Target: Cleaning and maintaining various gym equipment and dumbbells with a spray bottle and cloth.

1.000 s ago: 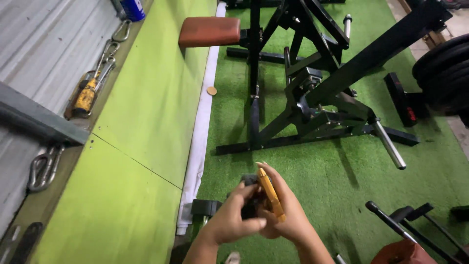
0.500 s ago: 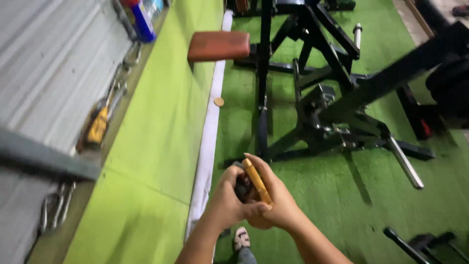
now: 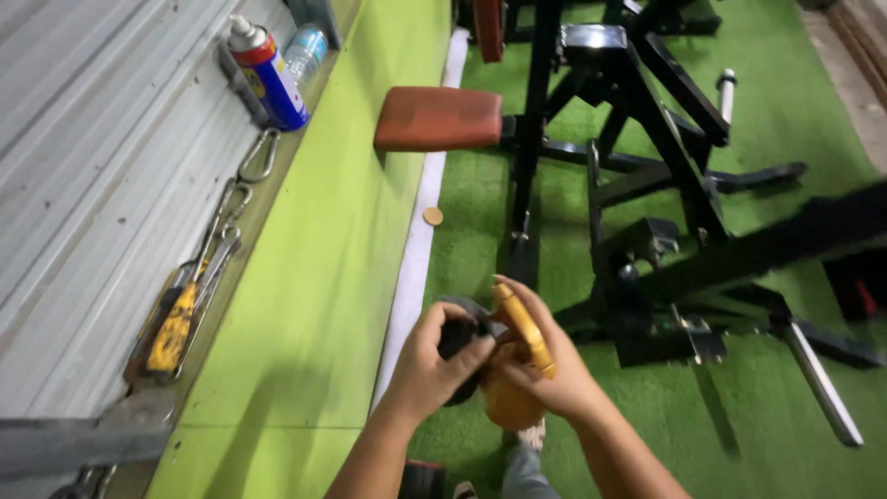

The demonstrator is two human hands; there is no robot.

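Clasped together low in the middle of the frame: left hand (image 3: 434, 365) wrapped around a dark, rounded rubbery object (image 3: 457, 337), right hand (image 3: 540, 374) closed about a slim orange-yellow stick-shaped tool (image 3: 524, 328) that slants up and to the left above the knuckles. Pressed close beside each other, fingers of both hands meeting over the dark object, with a rounded orange-brown piece (image 3: 508, 407) showing just beneath the right palm; whether it belongs to the tool, impossible to tell. Behind the hands, across the centre and right of the frame, a black steel exercise-machine frame (image 3: 665, 249) standing on green artificial turf (image 3: 739, 407), with a brown padded rest (image 3: 439, 118) jutting out at upper centre and a silver bar end (image 3: 822, 388) at lower right. Small round tan disc (image 3: 432, 216) lying at the turf's edge, near a white strip. Along the left, a lime-green panel (image 3: 314, 277) and a narrow ledge carrying a blue-and-red spray can (image 3: 268, 74), a clear plastic bottle (image 3: 305, 54), metal snap hooks (image 3: 259, 157) and a yellow-handled tool (image 3: 176, 328).
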